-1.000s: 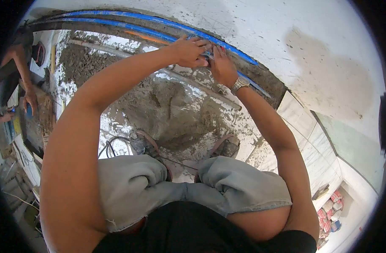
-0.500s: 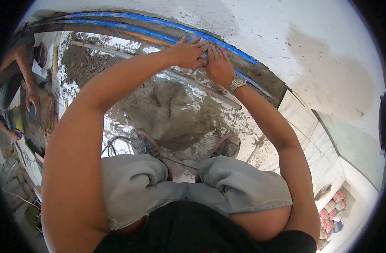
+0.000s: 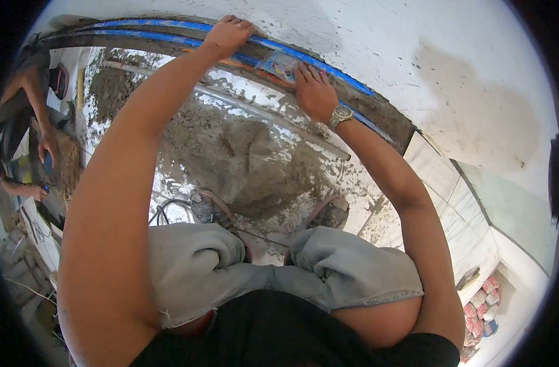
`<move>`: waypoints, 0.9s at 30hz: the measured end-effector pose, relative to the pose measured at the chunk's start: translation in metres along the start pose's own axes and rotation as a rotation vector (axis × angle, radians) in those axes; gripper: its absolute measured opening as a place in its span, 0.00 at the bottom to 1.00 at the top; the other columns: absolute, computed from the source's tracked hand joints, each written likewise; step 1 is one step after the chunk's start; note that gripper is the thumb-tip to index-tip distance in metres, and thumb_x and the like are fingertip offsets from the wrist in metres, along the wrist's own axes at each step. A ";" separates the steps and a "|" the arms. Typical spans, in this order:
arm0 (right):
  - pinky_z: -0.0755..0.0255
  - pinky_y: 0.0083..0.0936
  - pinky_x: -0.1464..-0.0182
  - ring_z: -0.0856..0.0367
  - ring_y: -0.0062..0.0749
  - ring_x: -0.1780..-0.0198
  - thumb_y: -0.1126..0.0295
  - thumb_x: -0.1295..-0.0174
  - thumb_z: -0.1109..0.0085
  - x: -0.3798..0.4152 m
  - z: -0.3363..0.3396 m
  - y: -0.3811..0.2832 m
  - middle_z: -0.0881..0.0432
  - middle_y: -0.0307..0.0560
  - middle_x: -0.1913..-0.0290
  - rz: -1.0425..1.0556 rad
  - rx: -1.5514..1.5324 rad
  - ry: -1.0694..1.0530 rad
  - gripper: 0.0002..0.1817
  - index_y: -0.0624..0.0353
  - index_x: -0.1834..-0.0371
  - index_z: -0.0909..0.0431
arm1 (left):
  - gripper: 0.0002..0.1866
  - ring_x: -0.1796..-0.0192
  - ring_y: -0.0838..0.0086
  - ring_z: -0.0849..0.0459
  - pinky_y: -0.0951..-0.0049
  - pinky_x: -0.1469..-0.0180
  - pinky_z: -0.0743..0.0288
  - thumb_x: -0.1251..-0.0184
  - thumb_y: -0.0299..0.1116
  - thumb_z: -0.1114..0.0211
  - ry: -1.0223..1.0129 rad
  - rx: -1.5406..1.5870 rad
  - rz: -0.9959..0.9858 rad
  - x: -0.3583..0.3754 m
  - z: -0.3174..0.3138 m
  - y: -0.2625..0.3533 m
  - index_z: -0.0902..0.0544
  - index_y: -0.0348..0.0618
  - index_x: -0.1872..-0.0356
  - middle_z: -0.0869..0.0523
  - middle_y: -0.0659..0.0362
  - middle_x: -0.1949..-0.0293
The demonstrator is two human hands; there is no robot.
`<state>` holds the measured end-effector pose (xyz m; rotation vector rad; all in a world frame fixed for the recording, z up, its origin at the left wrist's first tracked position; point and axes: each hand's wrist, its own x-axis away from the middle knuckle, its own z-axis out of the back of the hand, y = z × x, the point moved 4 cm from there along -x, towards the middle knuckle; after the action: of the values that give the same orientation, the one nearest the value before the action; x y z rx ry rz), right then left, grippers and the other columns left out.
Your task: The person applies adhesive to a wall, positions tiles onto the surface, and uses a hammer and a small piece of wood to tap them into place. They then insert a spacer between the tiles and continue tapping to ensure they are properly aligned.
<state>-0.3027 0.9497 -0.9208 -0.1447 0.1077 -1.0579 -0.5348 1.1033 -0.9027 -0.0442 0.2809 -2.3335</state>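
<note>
Along the foot of the white wall, my left hand (image 3: 230, 35) rests on the upper blue pipe (image 3: 279, 48), its fingers over the pipe and against the wall edge. What its fingers hold, if anything, is hard to make out. My right hand (image 3: 316, 92), with a watch (image 3: 341, 116) at the wrist, lies with fingers spread at the right end of a small clear packet or plate (image 3: 279, 65). That piece sits between the upper pipe and the orange pipe (image 3: 255, 74). The lower blue pipe (image 3: 169, 38) runs alongside in the channel.
A metal bar (image 3: 255, 110) lies across the mortar-covered floor (image 3: 230, 159) before my feet. At the left, another person's hand (image 3: 47, 147) hangs near boards. Pale tiles (image 3: 438, 165) and red-and-white rubble or bags (image 3: 478, 312) are at the right.
My left hand has moved left and up, away from my right hand, onto the upper pipe. The clear piece is now exposed. My right hand has barely moved.
</note>
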 end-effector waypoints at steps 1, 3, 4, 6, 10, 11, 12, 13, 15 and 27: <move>0.42 0.58 0.26 0.38 0.58 0.24 0.67 0.36 0.47 -0.001 -0.001 0.000 0.37 0.65 0.25 -0.001 0.006 0.021 0.33 0.70 0.28 0.38 | 0.16 0.42 0.63 0.16 0.58 0.35 0.27 0.36 0.33 0.34 -0.008 -0.039 -0.057 -0.006 -0.002 -0.001 0.20 0.46 0.48 0.16 0.56 0.45; 0.42 0.58 0.26 0.38 0.58 0.24 0.67 0.35 0.49 -0.001 0.000 -0.001 0.37 0.64 0.25 -0.004 0.011 0.033 0.31 0.69 0.29 0.37 | 0.15 0.44 0.63 0.14 0.59 0.36 0.26 0.37 0.32 0.33 -0.019 -0.071 -0.114 -0.006 -0.003 0.003 0.20 0.45 0.49 0.15 0.54 0.47; 0.43 0.57 0.25 0.38 0.57 0.24 0.66 0.33 0.48 -0.003 0.000 0.000 0.37 0.64 0.25 -0.030 0.023 0.007 0.31 0.69 0.29 0.37 | 0.15 0.47 0.61 0.13 0.59 0.38 0.25 0.37 0.31 0.34 0.016 -0.064 -0.125 -0.007 -0.001 0.003 0.21 0.44 0.50 0.14 0.52 0.50; 0.43 0.56 0.25 0.39 0.56 0.23 0.65 0.32 0.48 -0.004 -0.003 -0.001 0.36 0.65 0.25 -0.055 0.033 -0.024 0.30 0.68 0.28 0.37 | 0.14 0.50 0.60 0.11 0.59 0.39 0.24 0.37 0.30 0.34 0.047 -0.054 -0.135 -0.007 0.006 0.003 0.21 0.44 0.51 0.13 0.51 0.53; 0.40 0.52 0.25 0.38 0.58 0.24 0.66 0.32 0.48 -0.006 0.000 -0.004 0.35 0.65 0.26 -0.026 0.009 0.005 0.30 0.68 0.29 0.37 | 0.12 0.56 0.57 0.10 0.58 0.49 0.18 0.37 0.28 0.36 -0.020 -0.027 -0.130 -0.009 0.010 0.004 0.21 0.44 0.52 0.11 0.52 0.59; 0.40 0.50 0.25 0.37 0.58 0.24 0.67 0.33 0.48 -0.007 0.003 -0.004 0.34 0.65 0.27 -0.006 -0.055 -0.006 0.30 0.68 0.29 0.37 | 0.12 0.57 0.56 0.09 0.58 0.53 0.16 0.38 0.27 0.36 -0.014 -0.019 -0.097 -0.010 0.011 0.004 0.21 0.44 0.52 0.11 0.53 0.61; 0.40 0.50 0.25 0.37 0.58 0.24 0.67 0.33 0.48 -0.009 0.006 -0.004 0.34 0.65 0.27 -0.006 -0.053 -0.004 0.30 0.68 0.29 0.37 | 0.12 0.57 0.56 0.09 0.58 0.53 0.16 0.38 0.27 0.36 -0.013 -0.020 -0.097 -0.010 0.012 0.004 0.21 0.44 0.52 0.11 0.53 0.61; 0.40 0.49 0.24 0.37 0.57 0.24 0.68 0.34 0.49 -0.010 0.009 -0.005 0.34 0.65 0.26 0.036 -0.101 -0.007 0.31 0.68 0.28 0.38 | 0.13 0.57 0.56 0.09 0.58 0.54 0.16 0.38 0.27 0.35 -0.016 -0.010 -0.102 -0.011 0.013 0.004 0.21 0.44 0.52 0.11 0.53 0.60; 0.41 0.48 0.24 0.36 0.56 0.24 0.69 0.35 0.49 -0.013 0.003 -0.001 0.34 0.65 0.26 0.076 -0.149 -0.009 0.32 0.67 0.27 0.39 | 0.13 0.57 0.57 0.09 0.58 0.56 0.16 0.39 0.27 0.35 -0.019 0.000 -0.109 -0.013 0.009 0.002 0.20 0.45 0.52 0.11 0.52 0.60; 0.38 0.44 0.25 0.35 0.52 0.25 0.72 0.34 0.47 -0.016 0.000 0.004 0.32 0.59 0.26 0.118 -0.237 0.011 0.33 0.59 0.24 0.39 | 0.22 0.55 0.53 0.11 0.55 0.52 0.16 0.41 0.32 0.31 -0.077 0.031 -0.134 -0.018 -0.002 -0.004 0.22 0.43 0.45 0.12 0.51 0.57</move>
<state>-0.3075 0.9657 -0.9214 -0.3427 0.2495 -0.9256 -0.5248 1.1190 -0.9025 -0.1409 0.2090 -2.4621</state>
